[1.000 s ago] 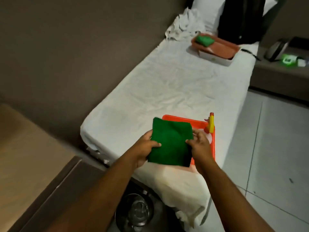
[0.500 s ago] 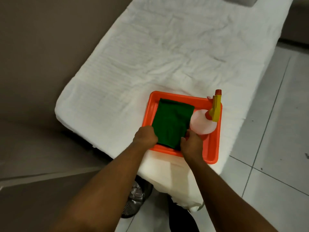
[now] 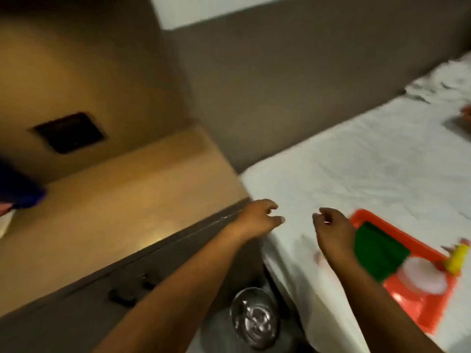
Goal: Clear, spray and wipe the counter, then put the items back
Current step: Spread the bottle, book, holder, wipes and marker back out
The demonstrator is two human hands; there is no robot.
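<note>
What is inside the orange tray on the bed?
The orange tray holds a folded green cloth and a spray bottle with a yellow trigger. The tray floor under them is covered.

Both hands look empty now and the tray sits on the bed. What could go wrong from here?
The orange tray sits near the edge of the soft white bed, so a bump might tip it and its spray bottle to the floor. The picture is blurred, so either the left hand or the right hand could clip the wooden counter.
</note>
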